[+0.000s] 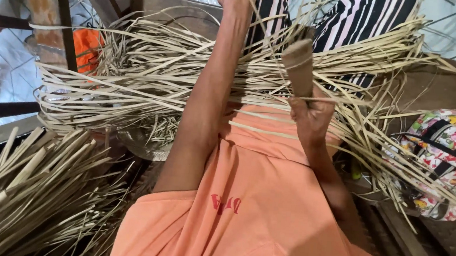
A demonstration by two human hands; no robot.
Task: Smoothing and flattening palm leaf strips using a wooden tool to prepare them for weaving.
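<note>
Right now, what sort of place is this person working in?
Probably a home craft or weaving spot, not a factory. A big heap of pale split reed strips covers the lap, a second bundle lies on the tiled floor, and the right hand holds a wooden tool.

One wooden tool [299, 68], one patterned bag [445, 161]

wooden bench [448, 88], strips [150, 84], floral bag [451, 156]

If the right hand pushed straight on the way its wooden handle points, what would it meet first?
Probably the bundle of pale split cane strips lying across the lap: the right hand holds the brown wooden handle aimed into them, though depth is unclear.
</note>
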